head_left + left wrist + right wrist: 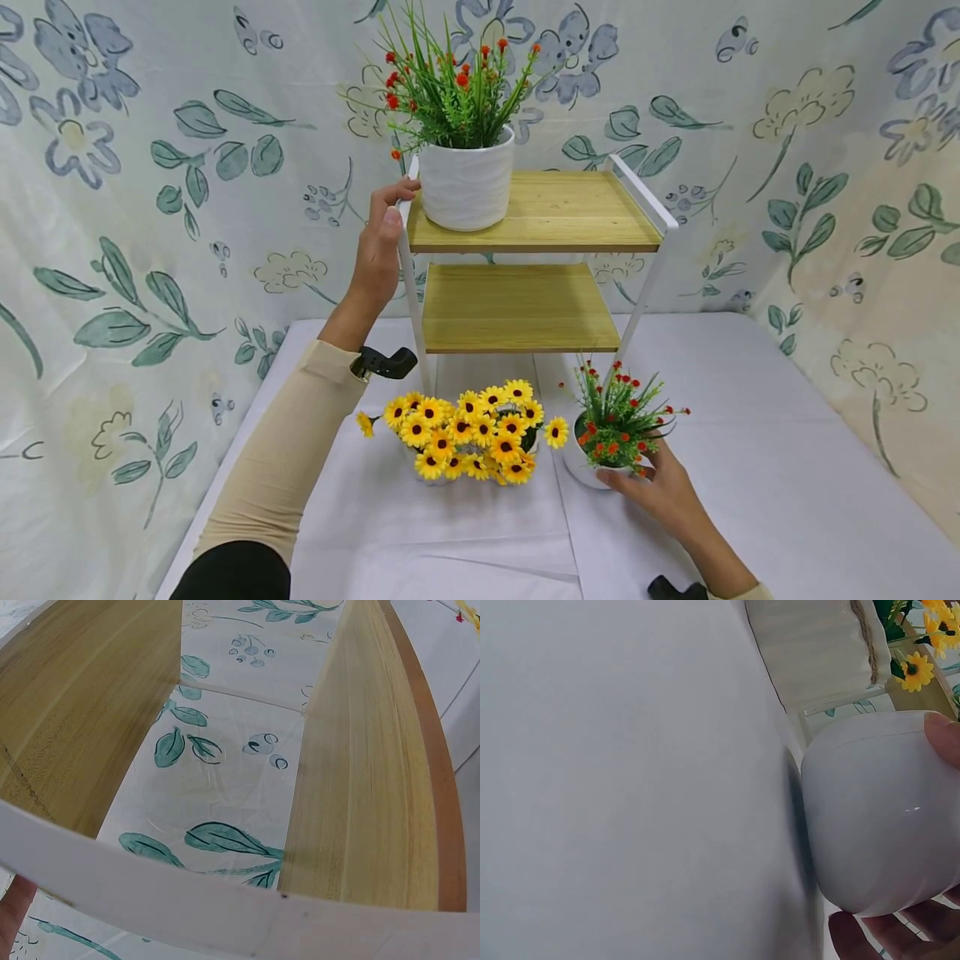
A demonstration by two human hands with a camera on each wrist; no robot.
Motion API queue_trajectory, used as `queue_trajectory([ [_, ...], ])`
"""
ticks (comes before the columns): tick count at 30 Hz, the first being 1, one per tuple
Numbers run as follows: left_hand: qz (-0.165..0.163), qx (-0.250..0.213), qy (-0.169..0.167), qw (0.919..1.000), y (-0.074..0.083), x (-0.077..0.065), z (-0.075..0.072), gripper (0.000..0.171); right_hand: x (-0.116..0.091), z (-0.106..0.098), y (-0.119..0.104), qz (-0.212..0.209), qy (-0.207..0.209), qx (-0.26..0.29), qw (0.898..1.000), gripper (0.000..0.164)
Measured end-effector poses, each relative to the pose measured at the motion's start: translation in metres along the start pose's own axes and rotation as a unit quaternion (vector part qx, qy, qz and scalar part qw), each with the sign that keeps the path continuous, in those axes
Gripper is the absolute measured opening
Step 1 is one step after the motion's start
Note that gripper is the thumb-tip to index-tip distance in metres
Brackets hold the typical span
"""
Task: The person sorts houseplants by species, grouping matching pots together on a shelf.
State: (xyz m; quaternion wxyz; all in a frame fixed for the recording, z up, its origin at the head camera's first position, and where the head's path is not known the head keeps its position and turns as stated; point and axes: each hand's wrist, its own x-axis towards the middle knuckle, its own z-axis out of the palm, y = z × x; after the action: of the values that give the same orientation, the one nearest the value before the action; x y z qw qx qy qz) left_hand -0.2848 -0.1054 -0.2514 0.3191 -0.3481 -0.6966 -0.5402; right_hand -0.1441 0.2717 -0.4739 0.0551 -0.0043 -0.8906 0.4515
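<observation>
My left hand [380, 246] grips the white frame at the upper left corner of a two-tier wooden shelf [577, 204]. In the left wrist view, part of that hand shows at the lower left, beside the white side rail [187, 889]. My right hand [667, 493] holds a small potted plant [618, 421] with red flowers, right of the shelf's front. Thumb and fingers lie round its smooth white pot [877, 817], which is low over the cloth in the right wrist view. A larger white pot [467, 187] of grass and red flowers stands on the top tier, at the left.
Yellow sunflowers [465, 429] in light-coloured pots stand before the shelf, left of the right hand. The lower tier [521, 308] is bare wood. A white cloth [765, 467] covers the table, and a floral curtain [225, 200] hangs behind and at both sides.
</observation>
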Motion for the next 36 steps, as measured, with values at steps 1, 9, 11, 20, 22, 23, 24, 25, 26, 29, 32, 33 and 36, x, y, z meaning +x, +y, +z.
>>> queue_trajectory([
  [1, -0.001, 0.0, 0.001, 1.0, 0.0, 0.0, 0.0, 0.056, 0.0, 0.0, 0.0, -0.002, 0.0, 0.002, 1.0, 0.1],
  [9, -0.007, 0.004, -0.002, 1.0, 0.002, 0.0, 0.0, 0.054, -0.005, -0.006, -0.005, -0.007, 0.003, 0.01, 1.0, 0.102],
  [11, -0.007, 0.004, -0.002, 1.0, 0.002, 0.0, 0.0, 0.054, -0.006, -0.008, -0.006, -0.008, 0.003, 0.017, 1.0, 0.104],
  [20, -0.006, 0.0, -0.001, 1.0, 0.003, 0.0, 0.0, 0.056, -0.01, -0.014, -0.014, -0.011, 0.02, 0.008, 1.0, 0.103],
  [22, -0.007, 0.0, 0.0, 1.0, 0.002, -0.001, 0.0, 0.057, -0.011, -0.016, -0.016, -0.014, 0.029, 0.002, 0.999, 0.101],
  [23, -0.007, 0.001, 0.001, 1.0, 0.002, 0.0, 0.0, 0.057, -0.011, -0.017, -0.018, -0.018, 0.033, 0.001, 0.999, 0.099],
  [24, -0.007, 0.002, 0.0, 1.0, 0.002, 0.0, 0.0, 0.058, -0.011, -0.018, -0.019, -0.023, 0.034, 0.002, 0.999, 0.098],
  [25, -0.007, 0.003, 0.0, 1.0, 0.002, -0.001, 0.0, 0.058, -0.011, -0.019, -0.02, -0.027, 0.038, 0.0, 0.999, 0.097],
  [26, -0.006, 0.004, 0.0, 1.0, 0.002, 0.0, 0.0, 0.058, -0.011, -0.019, -0.021, -0.03, 0.041, -0.002, 0.999, 0.096],
  [29, -0.005, 0.003, -0.001, 1.0, 0.002, 0.0, 0.001, 0.058, -0.011, -0.022, -0.025, -0.04, 0.046, -0.005, 0.998, 0.092],
  [32, -0.004, -0.001, -0.001, 1.0, 0.002, 0.0, 0.001, 0.056, -0.01, -0.024, -0.029, -0.045, 0.05, -0.001, 0.998, 0.09],
  [33, -0.003, -0.002, -0.001, 1.0, 0.002, 0.0, 0.001, 0.055, -0.01, -0.025, -0.031, -0.047, 0.05, 0.005, 0.998, 0.089],
  [36, -0.004, -0.003, -0.001, 1.0, 0.003, -0.001, 0.001, 0.055, -0.009, -0.027, -0.034, -0.053, 0.05, 0.021, 0.997, 0.092],
])
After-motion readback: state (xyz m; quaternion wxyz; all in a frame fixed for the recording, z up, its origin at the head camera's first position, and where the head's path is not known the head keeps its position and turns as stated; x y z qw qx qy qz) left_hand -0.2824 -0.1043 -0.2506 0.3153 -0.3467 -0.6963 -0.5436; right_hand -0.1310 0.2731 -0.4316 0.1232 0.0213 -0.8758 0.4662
